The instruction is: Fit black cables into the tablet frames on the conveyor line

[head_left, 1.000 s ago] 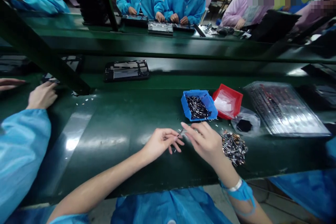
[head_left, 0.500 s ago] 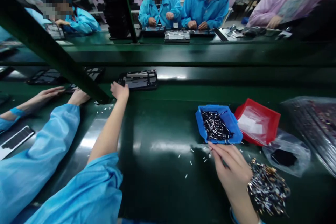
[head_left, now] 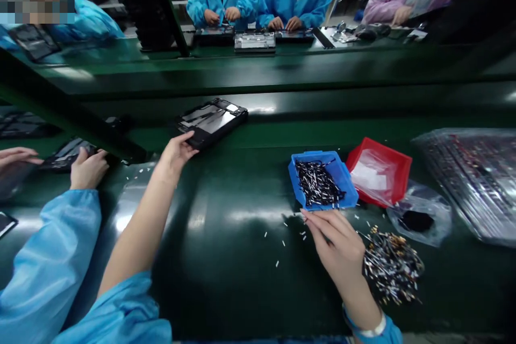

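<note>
At ten o'clock from the centre of the view, a black frame (head_left: 213,121) with pale panels is angled across the green bench (head_left: 226,274); whether it is lifted I cannot tell. My left hand (head_left: 173,158), at nine o'clock, is closed on its near-left corner, thumb uppermost. My right hand (head_left: 336,250), between four and five o'clock, has its fingertips drawn close beside the near wall of a blue bin (head_left: 341,174); how fully they meet, and whether they pinch anything, I cannot tell. Dark strips (head_left: 316,183) fill much of this bin. Just beside it, at three o'clock: a red bin (head_left: 399,177). At four o'clock, near my right wrist: piled metal parts (head_left: 393,266).
</note>
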The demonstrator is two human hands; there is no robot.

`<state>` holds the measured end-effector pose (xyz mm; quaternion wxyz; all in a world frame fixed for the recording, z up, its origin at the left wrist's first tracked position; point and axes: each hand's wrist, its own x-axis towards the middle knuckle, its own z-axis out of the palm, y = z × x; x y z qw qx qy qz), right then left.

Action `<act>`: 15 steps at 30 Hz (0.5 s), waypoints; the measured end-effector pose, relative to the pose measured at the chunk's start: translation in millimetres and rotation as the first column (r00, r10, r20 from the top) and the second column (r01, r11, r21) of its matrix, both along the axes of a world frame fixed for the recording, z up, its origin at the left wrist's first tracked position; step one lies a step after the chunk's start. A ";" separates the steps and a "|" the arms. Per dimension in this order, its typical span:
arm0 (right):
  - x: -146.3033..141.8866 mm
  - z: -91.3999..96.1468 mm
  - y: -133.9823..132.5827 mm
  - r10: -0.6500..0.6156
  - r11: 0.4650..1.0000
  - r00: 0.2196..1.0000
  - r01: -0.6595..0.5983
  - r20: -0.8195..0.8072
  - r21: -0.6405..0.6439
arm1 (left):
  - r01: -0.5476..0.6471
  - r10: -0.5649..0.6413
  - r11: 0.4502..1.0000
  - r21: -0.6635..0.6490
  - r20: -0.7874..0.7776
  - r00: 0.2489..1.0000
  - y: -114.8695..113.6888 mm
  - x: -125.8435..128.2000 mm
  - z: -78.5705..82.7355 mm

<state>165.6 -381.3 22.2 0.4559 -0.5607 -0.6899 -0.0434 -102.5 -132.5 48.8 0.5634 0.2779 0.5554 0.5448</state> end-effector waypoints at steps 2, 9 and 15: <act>1.1 -2.2 -1.3 -0.015 1.000 0.999 0.014 -0.032 -0.016 | -0.019 0.020 1.000 -0.004 0.044 0.999 -45.4 14.5 -2.3; 0.9 -5.8 -2.0 -0.103 0.983 0.941 0.046 -0.323 -0.179 | 0.066 -0.012 0.968 -0.244 0.218 0.976 -242.3 8.7 -20.9; -24.5 6.4 -9.4 -0.002 0.972 0.886 -0.107 -0.463 -0.208 | 0.552 -0.363 0.793 -0.258 0.529 0.767 -342.9 18.1 -50.1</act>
